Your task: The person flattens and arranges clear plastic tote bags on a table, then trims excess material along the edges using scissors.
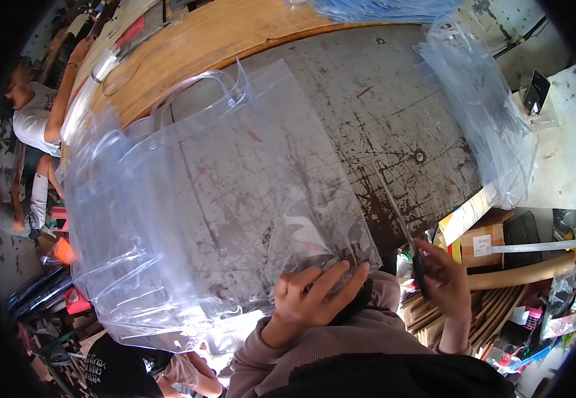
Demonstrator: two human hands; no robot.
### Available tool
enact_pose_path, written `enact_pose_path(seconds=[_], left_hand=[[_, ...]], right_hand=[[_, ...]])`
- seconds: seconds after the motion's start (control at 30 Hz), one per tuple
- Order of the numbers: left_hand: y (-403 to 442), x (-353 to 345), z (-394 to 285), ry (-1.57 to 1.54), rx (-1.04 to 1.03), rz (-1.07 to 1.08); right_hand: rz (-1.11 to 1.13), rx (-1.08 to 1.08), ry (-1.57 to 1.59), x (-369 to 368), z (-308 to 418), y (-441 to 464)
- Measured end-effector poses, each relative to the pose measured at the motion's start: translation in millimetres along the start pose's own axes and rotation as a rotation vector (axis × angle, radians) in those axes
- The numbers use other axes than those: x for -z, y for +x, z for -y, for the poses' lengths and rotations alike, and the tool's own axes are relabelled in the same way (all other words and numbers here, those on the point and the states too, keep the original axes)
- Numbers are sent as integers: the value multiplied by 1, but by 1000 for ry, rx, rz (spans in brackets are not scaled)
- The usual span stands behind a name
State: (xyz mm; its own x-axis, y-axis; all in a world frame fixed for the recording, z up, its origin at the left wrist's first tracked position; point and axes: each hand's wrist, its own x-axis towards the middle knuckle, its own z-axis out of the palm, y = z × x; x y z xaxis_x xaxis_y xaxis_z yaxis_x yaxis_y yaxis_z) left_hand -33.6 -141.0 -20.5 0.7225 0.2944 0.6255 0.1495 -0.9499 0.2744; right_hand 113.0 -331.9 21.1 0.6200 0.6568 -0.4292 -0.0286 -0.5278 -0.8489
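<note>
Clear plastic bag [268, 172], transparent film with straight side edges: lies flat on the scratched grey worktable [374, 73], its near edge at the person's body. Table scoring and dark stains read through the film. A looped clear handle [198, 78] stands out at the bag's far edge.

Left hand [318, 292]: at the bag's near edge, close to the near right corner. Fingers spread a little and bent, fingertips on the film. Thumb not discernible; cannot tell whether film is pinched or only pressed down.

Right hand [446, 282]: beside the bag, off its right edge and apart from it. Fingers closed round the black handle of a cutting tool [404, 222] with a long, slim grey blade. Blade points away from the body, over the table edge and onto the bare grey surface; type (scissors or knife) cannot be told.

Left of bag: heaped, creased clear plastic sheeting [135, 245], overlapping the bag's left part; boundary between layers unclear.

Right end of table: stack of clear, bluish plastic bags [483, 119], draped over the edge. Beyond: black phone-like device [537, 93] propped upright on a white surface [570, 142].

Far side: tan wooden board [235, 33], bluish plastic pile [387, 8] on it.

Below right: brown cardboard box [493, 231] with white label.

Upper left: another person in a white shirt [34, 119].
</note>
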Motion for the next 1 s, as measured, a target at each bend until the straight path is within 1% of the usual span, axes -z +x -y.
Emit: enact_pose_path(seconds=[0.07,0.1,0.13,0.2,0.23,0.3,0.33,0.4,0.43,0.67,0.73,0.77,0.83,0.87,0.93,0.97,1.0], left_hand=[[-2,-1,0,5,3,5],[-2,-1,0,11,3,6],[-2,0,0,9,2,9],[1,0,-2,-7,25,25],[1,0,-2,-9,24,25],[1,-1,-3,-10,38,21],[0,0,-3,-15,37,25],[0,-1,-3,11,30,31],[0,-1,-3,10,30,31],[0,-6,-4,30,23,7],[1,-5,-3,43,13,12],[2,-4,-3,42,-8,38],[2,-3,-3,40,-27,65],[2,-4,-4,53,-9,51],[2,-5,-5,68,12,38],[2,-4,-4,67,-7,52],[3,-3,-4,66,-27,65]], right_hand=[[28,-7,340,-20,-3,-8],[24,117,273,-29,0,-9],[75,243,88,-27,-3,-8],[-53,182,-59,-36,-4,-13],[-55,181,-59,-39,-1,-13],[-247,246,-392,-41,8,-13],[-248,240,-392,-40,10,-13],[-269,300,-589,-38,14,-10],[-250,244,-546,-39,15,-11],[-264,235,-538,-45,17,-6],[-199,155,-437,-45,18,-5],[-198,155,-437,-43,19,-4],[-28,2,-207,-37,20,-3],[-26,1,-208,-36,16,-3],[66,-28,162,-36,5,-2],[68,-28,161,-35,5,-2],[117,-51,247,-34,4,-1]])
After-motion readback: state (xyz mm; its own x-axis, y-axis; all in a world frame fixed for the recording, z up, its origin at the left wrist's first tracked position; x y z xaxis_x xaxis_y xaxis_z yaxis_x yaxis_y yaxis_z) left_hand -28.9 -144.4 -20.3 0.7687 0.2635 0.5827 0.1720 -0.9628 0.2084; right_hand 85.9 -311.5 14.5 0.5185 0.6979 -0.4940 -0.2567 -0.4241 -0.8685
